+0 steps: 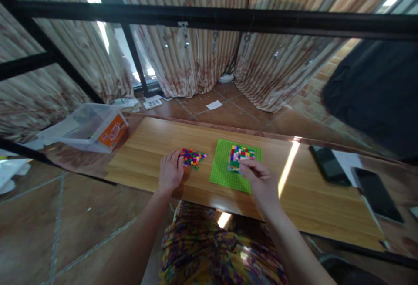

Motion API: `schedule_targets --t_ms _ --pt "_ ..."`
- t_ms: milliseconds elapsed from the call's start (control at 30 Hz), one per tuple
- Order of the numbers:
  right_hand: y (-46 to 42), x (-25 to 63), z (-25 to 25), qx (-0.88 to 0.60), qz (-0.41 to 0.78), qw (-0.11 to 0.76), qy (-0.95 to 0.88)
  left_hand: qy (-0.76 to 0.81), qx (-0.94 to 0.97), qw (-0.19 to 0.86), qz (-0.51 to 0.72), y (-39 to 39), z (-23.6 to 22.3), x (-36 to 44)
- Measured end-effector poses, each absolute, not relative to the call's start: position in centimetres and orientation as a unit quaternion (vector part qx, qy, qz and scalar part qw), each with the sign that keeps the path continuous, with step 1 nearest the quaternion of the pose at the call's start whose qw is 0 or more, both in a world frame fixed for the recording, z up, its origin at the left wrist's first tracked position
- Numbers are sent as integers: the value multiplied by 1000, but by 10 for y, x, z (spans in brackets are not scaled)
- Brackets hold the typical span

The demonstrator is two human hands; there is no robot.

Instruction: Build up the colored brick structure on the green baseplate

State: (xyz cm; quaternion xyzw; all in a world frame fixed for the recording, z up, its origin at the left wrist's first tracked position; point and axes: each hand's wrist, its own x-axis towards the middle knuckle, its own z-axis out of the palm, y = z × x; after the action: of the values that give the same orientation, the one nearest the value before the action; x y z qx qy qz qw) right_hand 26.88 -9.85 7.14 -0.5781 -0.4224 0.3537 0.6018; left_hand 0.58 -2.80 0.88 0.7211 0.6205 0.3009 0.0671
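Note:
A green studded baseplate (218,172) lies on the wooden board. On it stands a block built of small multicoloured toy bricks (237,154), mixed on top, with red, green and blue showing. My right hand (261,182) is at the block's near right corner, thumb and forefinger pinched together; what is between the fingertips is too small to make out. Left of the baseplate is a loose pile of tiny coloured bricks (193,157). My left hand (171,171) rests on the board against the pile's left side, fingers lying loosely forward, nothing visible held.
The wooden board (146,145) carries two dark phones (329,165) and a white paper (348,161) on the right. A clear plastic bin (88,123) with an orange label stands to the left. A black metal bar (209,17) crosses in front, before striped curtains (209,58).

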Motion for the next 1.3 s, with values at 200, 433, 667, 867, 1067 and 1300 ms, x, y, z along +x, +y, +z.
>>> schedule_targets --t_ms 200,433,667,867,1067,1300 --pt "-96 202 51 -553 335 430 -631 623 705 91 325 -29 7 4" --pt "-65 177 28 -602 204 297 -713 617 699 101 347 -29 4 3" --pt "-61 166 26 -617 142 267 -727 624 693 101 347 -29 5 4" --pt "-83 191 48 -591 201 328 -709 620 698 101 344 -28 5 1" --pt "-114 258 65 -645 178 398 -627 620 704 101 331 -25 4 -1" --pt "-114 321 64 -713 113 429 -542 621 710 89 319 -23 5 -1"
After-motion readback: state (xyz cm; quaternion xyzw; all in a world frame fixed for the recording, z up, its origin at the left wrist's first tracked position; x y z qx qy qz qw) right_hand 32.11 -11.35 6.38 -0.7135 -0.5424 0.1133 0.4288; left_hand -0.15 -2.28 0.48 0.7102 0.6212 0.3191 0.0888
